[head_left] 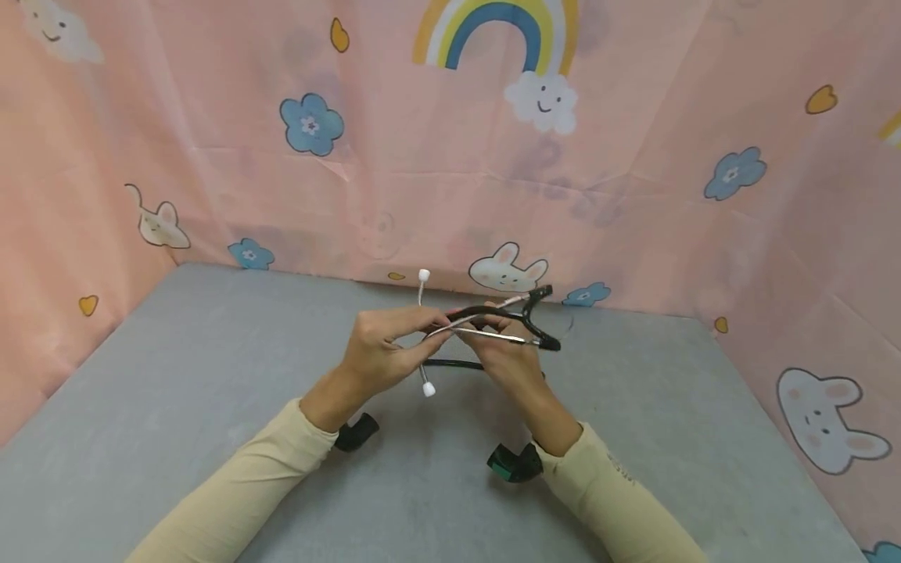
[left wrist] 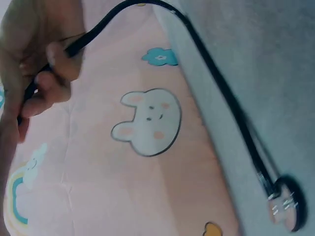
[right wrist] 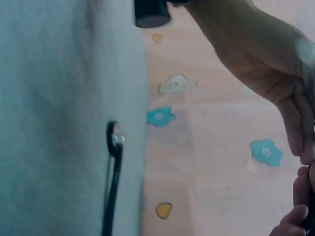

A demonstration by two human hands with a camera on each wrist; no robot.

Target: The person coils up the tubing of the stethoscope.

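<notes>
A stethoscope with black tubing [head_left: 454,363] is held up over the table in both hands. My left hand [head_left: 383,344] pinches its metal ear tubes [head_left: 486,335] between thumb and fingers, where they cross in the head view. White ear tips [head_left: 424,276] stick out above and below those fingers. Behind the ear tubes, my right hand [head_left: 512,358] grips the tubing; its curled fingers [left wrist: 61,61] show in the left wrist view. The black fork [head_left: 528,317] points right. From the grip the tubing arcs down to the chest piece [left wrist: 284,204], low by the grey tabletop and hidden in the head view.
The grey table [head_left: 211,375] spreads around and beneath the hands. A pink printed curtain [head_left: 394,180] closes off its back and sides. Black camera mounts [head_left: 516,463] hang at both wrists, below the cream sleeves [head_left: 260,469].
</notes>
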